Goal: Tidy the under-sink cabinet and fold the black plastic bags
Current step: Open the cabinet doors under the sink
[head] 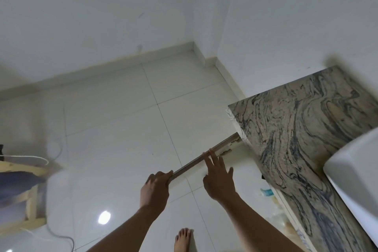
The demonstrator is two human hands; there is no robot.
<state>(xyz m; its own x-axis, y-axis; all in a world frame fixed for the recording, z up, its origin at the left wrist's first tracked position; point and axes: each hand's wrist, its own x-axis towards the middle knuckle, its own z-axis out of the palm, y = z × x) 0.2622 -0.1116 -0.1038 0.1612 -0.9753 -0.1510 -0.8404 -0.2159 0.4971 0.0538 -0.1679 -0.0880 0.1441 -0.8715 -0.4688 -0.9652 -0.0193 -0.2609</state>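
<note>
Two hands are on the top edge of the open cabinet door [225,143], which stands out over the floor [122,118] from beneath the front edge of the marbled tabletop [302,129], close to its far corner. The left hand [155,188] has its fingers curled over the door's free end and grips it. The right hand [218,180] lies nearer the hinge side, fingers straight and a little spread, their tips touching the same edge without closing round it.

The door looks like a thin, rigid panel. It should swing lightly on its hinges but will not flex, so the free end, where the left hand already holds, is the best place to steer it. Pressing near the hinge gives little leverage and risks pinching fingers against the tabletop's underside.

The cabinet's inside is mostly hidden under the tabletop. Only a blurred patch of colour shows below the front edge, and no black plastic bags can be made out. A white sink basin [358,170] sits at the tabletop's near right.
</note>
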